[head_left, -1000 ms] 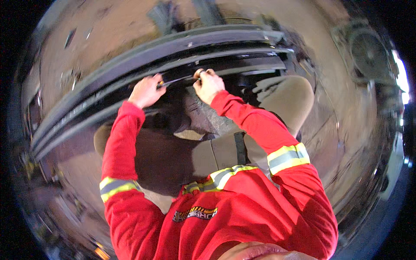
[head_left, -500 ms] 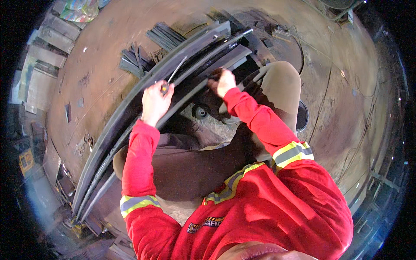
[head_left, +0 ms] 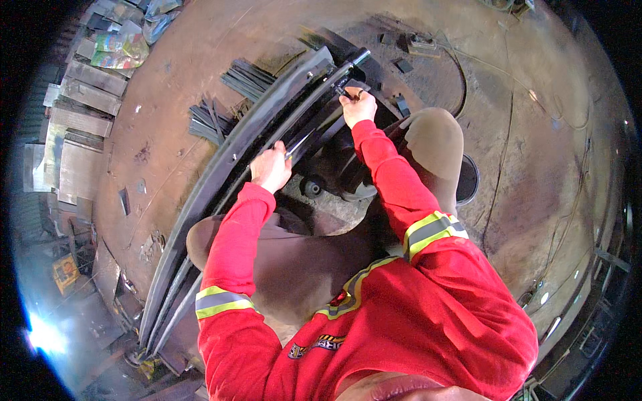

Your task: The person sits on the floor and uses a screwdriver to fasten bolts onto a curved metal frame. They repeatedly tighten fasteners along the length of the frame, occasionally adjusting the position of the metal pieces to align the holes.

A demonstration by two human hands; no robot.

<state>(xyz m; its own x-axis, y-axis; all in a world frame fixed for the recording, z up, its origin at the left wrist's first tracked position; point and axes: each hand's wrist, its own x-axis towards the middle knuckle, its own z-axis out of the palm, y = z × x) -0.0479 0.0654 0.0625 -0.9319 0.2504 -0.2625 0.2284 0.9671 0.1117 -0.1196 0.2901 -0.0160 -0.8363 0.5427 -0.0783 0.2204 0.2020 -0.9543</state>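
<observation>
My left hand (head_left: 271,168) is closed around a screwdriver, whose thin bright shaft (head_left: 302,143) points up and to the right. Its handle is mostly hidden in my fingers. Long dark metal bars (head_left: 234,157) lie side by side across my lap area, running from lower left to upper centre. Near their far end, beside a round tube (head_left: 362,55), my right hand (head_left: 359,108) is closed on a small dark piece (head_left: 356,85) that I cannot make out. Below the bars, between my legs, sits a round grey disc-like part (head_left: 311,188).
Bundles of dark metal strips (head_left: 247,79) lie beyond the bars. Metal plates (head_left: 83,174) line the left side, below a colourful plastic bag (head_left: 120,51). A black round container (head_left: 468,180) stands by my right knee. Bright glare (head_left: 47,335) shows at lower left. A cable (head_left: 461,87) curves across the floor.
My left hand has moved right and lower in the view with the screwdriver, its shaft now slanting more to the right. My right hand has shifted up toward the bars' far end. The view has turned slightly, and glare appears.
</observation>
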